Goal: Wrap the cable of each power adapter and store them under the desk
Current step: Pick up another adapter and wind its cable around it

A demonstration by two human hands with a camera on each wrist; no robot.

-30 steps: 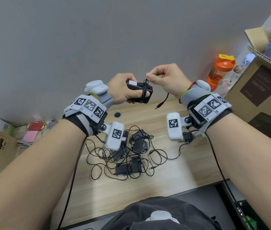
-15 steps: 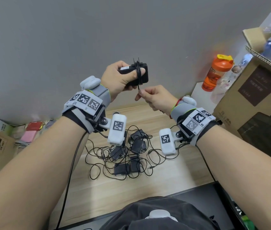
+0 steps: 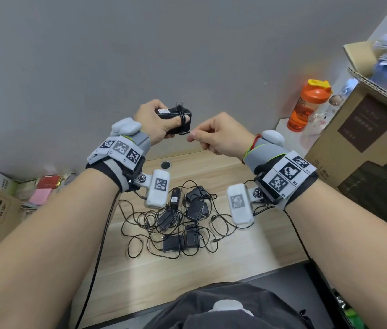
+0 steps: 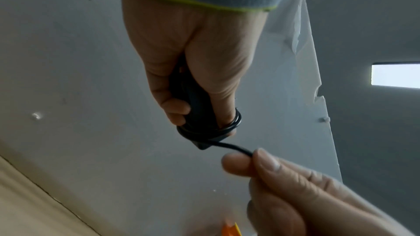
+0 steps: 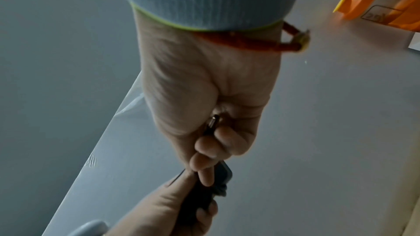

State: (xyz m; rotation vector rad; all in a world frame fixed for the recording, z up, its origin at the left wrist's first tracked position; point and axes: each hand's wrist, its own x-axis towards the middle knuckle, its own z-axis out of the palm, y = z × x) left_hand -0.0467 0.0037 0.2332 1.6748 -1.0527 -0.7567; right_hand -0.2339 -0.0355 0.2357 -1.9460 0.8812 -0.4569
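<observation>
Adapter (image 3: 174, 119) gripped in left hand (image 3: 154, 122), right hand (image 3: 221, 136) pinching cable (image 4: 234, 147) (above wooden desk (image 3: 140, 269)).

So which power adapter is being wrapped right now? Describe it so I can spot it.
Look above the light wooden desk, in front of the grey wall. The left hand grips a black rectangular power adapter there. Unlike the tangled adapters on the desk, its cable is coiled around its body, the end pinched by the right hand.

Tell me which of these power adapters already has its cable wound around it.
The adapter gripped in the left hand; the pile on the desk still trails loose cables.
</observation>
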